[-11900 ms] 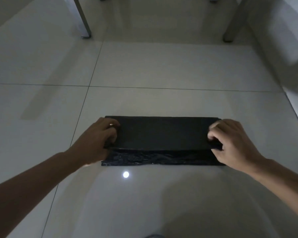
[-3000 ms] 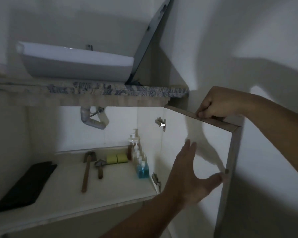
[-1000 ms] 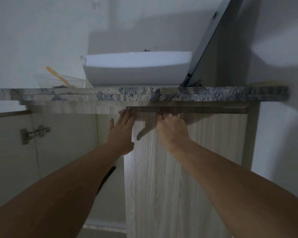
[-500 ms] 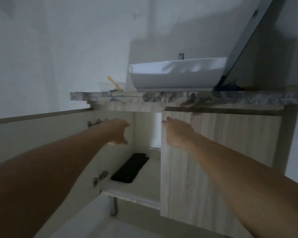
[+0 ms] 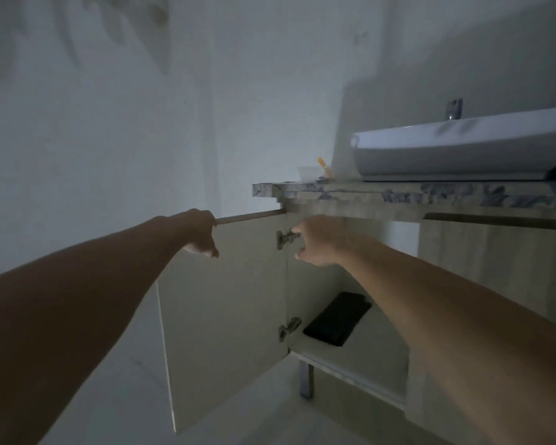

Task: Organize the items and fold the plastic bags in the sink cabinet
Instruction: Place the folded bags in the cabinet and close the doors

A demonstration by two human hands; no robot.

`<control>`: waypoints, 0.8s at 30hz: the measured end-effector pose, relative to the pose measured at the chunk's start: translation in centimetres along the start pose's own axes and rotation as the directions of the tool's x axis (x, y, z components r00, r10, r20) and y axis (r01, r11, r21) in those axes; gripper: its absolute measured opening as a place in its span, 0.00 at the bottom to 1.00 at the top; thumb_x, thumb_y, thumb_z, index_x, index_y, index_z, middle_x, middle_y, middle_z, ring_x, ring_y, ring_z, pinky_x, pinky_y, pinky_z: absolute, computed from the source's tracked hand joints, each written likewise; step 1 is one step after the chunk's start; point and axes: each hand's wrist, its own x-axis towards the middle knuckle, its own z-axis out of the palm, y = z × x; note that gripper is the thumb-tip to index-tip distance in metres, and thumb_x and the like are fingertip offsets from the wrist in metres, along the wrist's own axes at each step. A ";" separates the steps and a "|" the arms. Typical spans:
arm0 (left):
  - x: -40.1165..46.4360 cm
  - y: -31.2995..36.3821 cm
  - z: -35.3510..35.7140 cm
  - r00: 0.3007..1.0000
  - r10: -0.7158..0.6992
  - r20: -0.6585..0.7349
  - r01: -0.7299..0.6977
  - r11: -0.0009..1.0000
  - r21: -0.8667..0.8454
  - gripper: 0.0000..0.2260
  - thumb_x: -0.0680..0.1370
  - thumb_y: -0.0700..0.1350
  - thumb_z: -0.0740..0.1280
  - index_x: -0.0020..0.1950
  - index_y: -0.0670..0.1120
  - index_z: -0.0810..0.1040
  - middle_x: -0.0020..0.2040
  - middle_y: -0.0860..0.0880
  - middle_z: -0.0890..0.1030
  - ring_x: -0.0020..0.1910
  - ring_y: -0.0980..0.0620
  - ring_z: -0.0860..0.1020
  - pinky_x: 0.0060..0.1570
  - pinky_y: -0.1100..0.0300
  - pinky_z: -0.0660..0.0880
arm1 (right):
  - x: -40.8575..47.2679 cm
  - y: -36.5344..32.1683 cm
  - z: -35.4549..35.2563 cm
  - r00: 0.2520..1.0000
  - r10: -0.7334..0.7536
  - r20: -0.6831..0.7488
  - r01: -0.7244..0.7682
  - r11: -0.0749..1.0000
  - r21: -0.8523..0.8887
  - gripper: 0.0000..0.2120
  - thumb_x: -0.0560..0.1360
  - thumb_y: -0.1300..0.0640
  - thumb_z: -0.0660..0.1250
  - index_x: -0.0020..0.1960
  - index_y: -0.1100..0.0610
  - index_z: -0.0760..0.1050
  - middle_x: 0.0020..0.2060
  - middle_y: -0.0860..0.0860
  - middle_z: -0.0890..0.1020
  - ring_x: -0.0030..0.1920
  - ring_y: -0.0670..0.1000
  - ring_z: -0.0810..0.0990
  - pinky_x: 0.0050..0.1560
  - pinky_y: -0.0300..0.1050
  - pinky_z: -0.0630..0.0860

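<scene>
Folded black bag (image 5: 337, 318) flat on cabinet shelf (image 5: 350, 354), long axis running inward, left hand (image 5: 203, 232) gripping door (image 5: 225, 303) top, right hand (image 5: 315, 240) relaxed

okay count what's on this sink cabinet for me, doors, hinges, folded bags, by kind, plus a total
Cabinet doors: 2, open left door, shut right door
Hinges: 2, upper hinge, lower hinge
Folded black bags: 1, folded black bag
Total: 5

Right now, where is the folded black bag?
The folded black bag lies on the cabinet shelf, low right of centre, beside the open left door's lower hinge.
</scene>
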 end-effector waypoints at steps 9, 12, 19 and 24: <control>4.5 -9.0 3.0 0.991 -0.128 -0.046 0.121 0.985 -0.120 0.26 0.77 0.52 0.68 0.69 0.40 0.68 0.68 0.41 0.72 0.64 0.42 0.73 0.60 0.53 0.72 | 7.4 -5.8 2.4 0.995 -0.077 0.064 0.079 0.996 -0.040 0.30 0.78 0.54 0.68 0.77 0.56 0.61 0.72 0.57 0.69 0.72 0.56 0.68 0.66 0.46 0.69; 5.5 -10.6 3.6 0.991 -0.109 -0.075 0.098 0.985 -0.141 0.17 0.78 0.51 0.65 0.60 0.39 0.74 0.61 0.41 0.77 0.56 0.43 0.76 0.51 0.55 0.72 | 9.6 -7.2 3.3 0.994 -0.086 0.071 0.089 0.996 -0.030 0.31 0.77 0.53 0.68 0.77 0.56 0.62 0.72 0.58 0.70 0.71 0.57 0.69 0.67 0.48 0.68; 6.0 -9.8 2.3 0.994 -0.104 -0.011 0.084 0.853 -0.514 0.12 0.80 0.42 0.62 0.41 0.36 0.79 0.41 0.41 0.78 0.41 0.41 0.79 0.41 0.51 0.78 | 11.8 -9.4 6.4 0.987 -0.138 0.082 0.132 0.988 0.083 0.34 0.77 0.51 0.69 0.78 0.55 0.58 0.73 0.55 0.68 0.72 0.56 0.68 0.67 0.48 0.67; 6.3 -8.9 1.6 0.975 -0.061 0.213 0.210 0.559 -0.802 0.15 0.74 0.34 0.55 0.53 0.32 0.79 0.48 0.38 0.81 0.41 0.41 0.79 0.36 0.53 0.76 | 10.6 -8.4 6.8 0.984 -0.170 0.061 0.162 0.980 0.113 0.35 0.78 0.47 0.67 0.79 0.54 0.55 0.75 0.55 0.66 0.72 0.57 0.67 0.68 0.50 0.68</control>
